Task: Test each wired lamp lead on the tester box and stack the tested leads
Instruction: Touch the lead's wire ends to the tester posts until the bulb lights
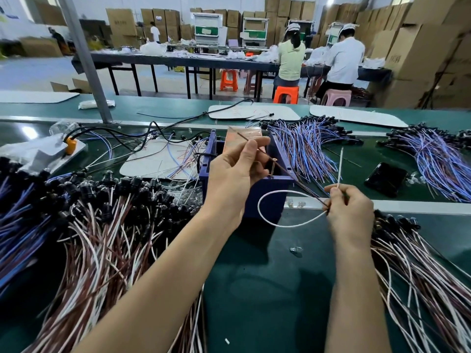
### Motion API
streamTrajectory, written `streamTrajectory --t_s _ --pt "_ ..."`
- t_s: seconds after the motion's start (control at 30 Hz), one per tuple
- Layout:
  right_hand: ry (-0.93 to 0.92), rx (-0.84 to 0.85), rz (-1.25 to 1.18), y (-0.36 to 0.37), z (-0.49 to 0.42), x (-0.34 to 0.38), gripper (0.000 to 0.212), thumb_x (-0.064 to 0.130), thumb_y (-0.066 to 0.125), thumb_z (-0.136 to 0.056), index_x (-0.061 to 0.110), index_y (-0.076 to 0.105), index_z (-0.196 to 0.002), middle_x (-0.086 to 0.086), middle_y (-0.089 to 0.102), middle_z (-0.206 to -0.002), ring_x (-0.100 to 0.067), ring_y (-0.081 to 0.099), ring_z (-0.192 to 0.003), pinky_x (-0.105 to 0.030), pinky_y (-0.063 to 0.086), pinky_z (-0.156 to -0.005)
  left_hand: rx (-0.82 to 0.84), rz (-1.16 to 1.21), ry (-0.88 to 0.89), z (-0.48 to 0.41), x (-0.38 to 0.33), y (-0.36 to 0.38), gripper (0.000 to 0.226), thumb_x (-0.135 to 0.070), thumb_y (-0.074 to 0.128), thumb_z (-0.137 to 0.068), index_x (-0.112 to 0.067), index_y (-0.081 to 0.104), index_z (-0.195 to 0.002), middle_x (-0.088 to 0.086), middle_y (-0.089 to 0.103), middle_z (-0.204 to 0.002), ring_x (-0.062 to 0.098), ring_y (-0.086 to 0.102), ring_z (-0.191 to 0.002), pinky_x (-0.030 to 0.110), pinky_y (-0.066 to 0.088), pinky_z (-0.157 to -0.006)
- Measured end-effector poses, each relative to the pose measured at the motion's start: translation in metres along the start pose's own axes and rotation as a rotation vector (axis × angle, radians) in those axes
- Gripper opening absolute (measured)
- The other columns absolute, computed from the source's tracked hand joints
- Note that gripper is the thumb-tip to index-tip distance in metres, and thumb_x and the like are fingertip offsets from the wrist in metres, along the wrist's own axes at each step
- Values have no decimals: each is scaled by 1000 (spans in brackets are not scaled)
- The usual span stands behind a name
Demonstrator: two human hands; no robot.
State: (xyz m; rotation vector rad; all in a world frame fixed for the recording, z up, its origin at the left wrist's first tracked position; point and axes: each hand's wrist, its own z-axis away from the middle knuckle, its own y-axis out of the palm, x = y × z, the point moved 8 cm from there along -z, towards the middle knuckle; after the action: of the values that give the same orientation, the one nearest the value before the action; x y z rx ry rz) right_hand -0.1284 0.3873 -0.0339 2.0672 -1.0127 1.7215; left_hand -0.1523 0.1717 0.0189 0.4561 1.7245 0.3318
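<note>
A blue tester box (265, 197) with copper plates inside stands mid-table. Over it my left hand (234, 171) pinches the brown wire (293, 178) of one lamp lead; the wire's far end pokes past my fingers. My right hand (349, 207) pinches the same lead at its other end, where the white wire (275, 220) loops down and its tip sticks up. A large pile of brown-and-white leads with black lamp holders (102, 225) lies at the left. Another stack of brown-and-white leads (413, 263) lies at the right.
Bundles of blue-and-purple leads (305, 143) lie behind the box and at the far right (438, 154). A black phone (386, 178) rests right of the box. An orange plug (70, 145) and black cables sit at the back left. People work at a far table.
</note>
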Motion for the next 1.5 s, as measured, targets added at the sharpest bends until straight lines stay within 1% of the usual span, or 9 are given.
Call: streamTrajectory --t_s 0.1,0.2,0.37,0.5,0.63,0.73,0.93,1.27,1.5 --pt "97 113 -28 8 3 -7 22 6 52 -93 11 67 -77 2 65 -59 -17 60 -62 -30 48 -67 17 -106 -12 0 -1 -4 36 -17 52 -96 -22 74 -67 -1 64 -77 7 48 -63 21 46 -60" --pt "225 155 -318 11 7 -11 31 -7 47 -89 10 67 -74 -2 68 -62 -11 64 -58 -21 55 -62 179 -349 -151 -3 5 -7 28 -15 53 -96 -18 73 -75 -2 68 -70 7 46 -57 20 37 -57" --pt "205 115 -511 7 9 4 32 -4 47 -84 13 73 -75 -3 60 -74 -4 35 -35 -13 27 -34 223 -668 -316 -5 18 -34 17 -11 58 -94 -8 71 -84 -4 65 -59 1 45 -43 11 42 -49" --pt "140 185 -415 22 15 15 31 30 59 -92 19 77 -69 10 38 -50 -3 24 -39 -13 21 -39 192 -649 -361 -6 22 -42 18 -10 60 -93 2 70 -85 3 66 -63 2 56 -46 14 51 -55" --pt "81 235 -333 40 20 22 25 19 58 -94 18 70 -71 14 34 -44 -7 26 -45 -18 24 -45 175 -599 -391 -6 20 -46 20 -8 57 -94 10 67 -92 9 65 -70 6 62 -53 15 54 -60" --pt "76 275 -266 45 21 19 24 15 58 -94 19 68 -73 14 40 -45 -1 30 -42 -11 26 -41 131 -611 -389 -7 15 -51 21 -6 56 -95 12 65 -96 12 64 -73 6 61 -52 15 54 -59" --pt "108 295 -271 45 20 13 23 14 57 -93 18 66 -72 13 43 -46 0 30 -37 -10 24 -37 54 -700 -413 -4 14 -53 19 -6 56 -95 10 64 -87 12 60 -63 8 56 -39 16 49 -47" --pt "145 336 -320 49 23 14 22 7 56 -90 12 64 -70 9 43 -44 -4 27 -34 -13 22 -34 72 -777 -450 -3 13 -55 26 -7 51 -94 7 65 -77 11 66 -56 14 64 -47 19 52 -46" --pt "145 352 -333 52 23 12 21 6 57 -89 11 64 -70 8 43 -43 -5 28 -34 -12 22 -34 79 -757 -434 -3 10 -53 23 -4 48 -93 7 65 -82 10 66 -54 15 66 -48 20 53 -47"
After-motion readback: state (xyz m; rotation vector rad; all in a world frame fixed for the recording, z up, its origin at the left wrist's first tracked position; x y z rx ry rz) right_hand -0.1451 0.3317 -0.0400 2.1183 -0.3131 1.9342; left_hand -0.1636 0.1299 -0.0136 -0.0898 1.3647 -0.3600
